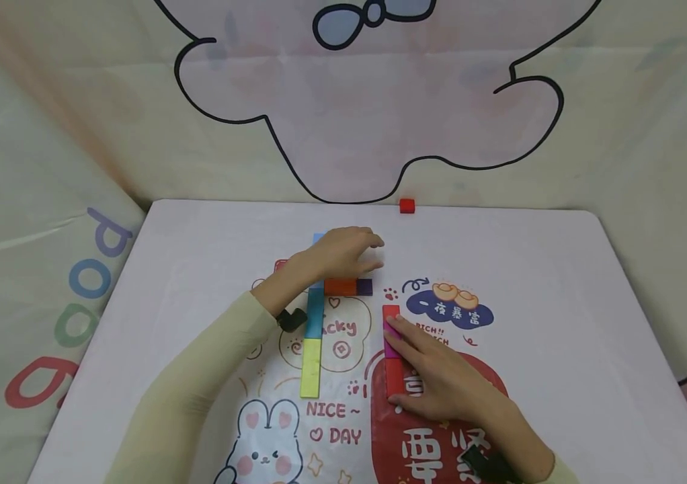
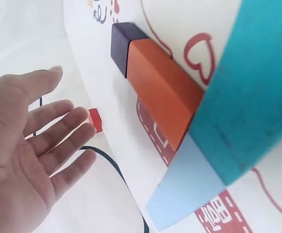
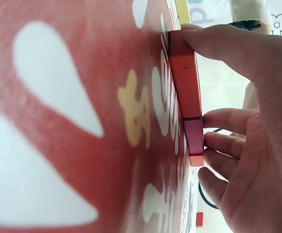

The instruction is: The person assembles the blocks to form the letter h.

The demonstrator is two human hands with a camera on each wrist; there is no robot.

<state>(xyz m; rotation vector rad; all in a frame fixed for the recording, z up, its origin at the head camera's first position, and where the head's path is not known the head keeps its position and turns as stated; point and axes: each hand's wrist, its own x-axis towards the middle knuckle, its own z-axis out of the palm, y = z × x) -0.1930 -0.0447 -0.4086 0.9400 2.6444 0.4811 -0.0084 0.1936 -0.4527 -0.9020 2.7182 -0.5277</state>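
Note:
My left hand (image 1: 349, 249) hovers with loose fingers and nothing in its grasp, above the far part of a block line. That line runs from a light blue block (image 2: 187, 182) through a teal block (image 1: 314, 312) to a yellow-green block (image 1: 310, 368). From its side an orange block (image 2: 163, 90) extends rightward, ending in a dark purple block (image 1: 364, 287). My right hand (image 1: 446, 380) touches a second row, its thumb at the near end of a red block (image 3: 185, 80) and its fingertips along a magenta block (image 3: 194, 137). Another red block (image 1: 390, 310) tops this row.
A small red cube (image 1: 407, 206) sits at the table's far edge. The white tabletop (image 1: 561, 302) carries printed drawings, including a rabbit (image 1: 267, 444) and a dark blue cloud (image 1: 449, 308). A printed cloth (image 1: 349, 101) hangs behind the table.

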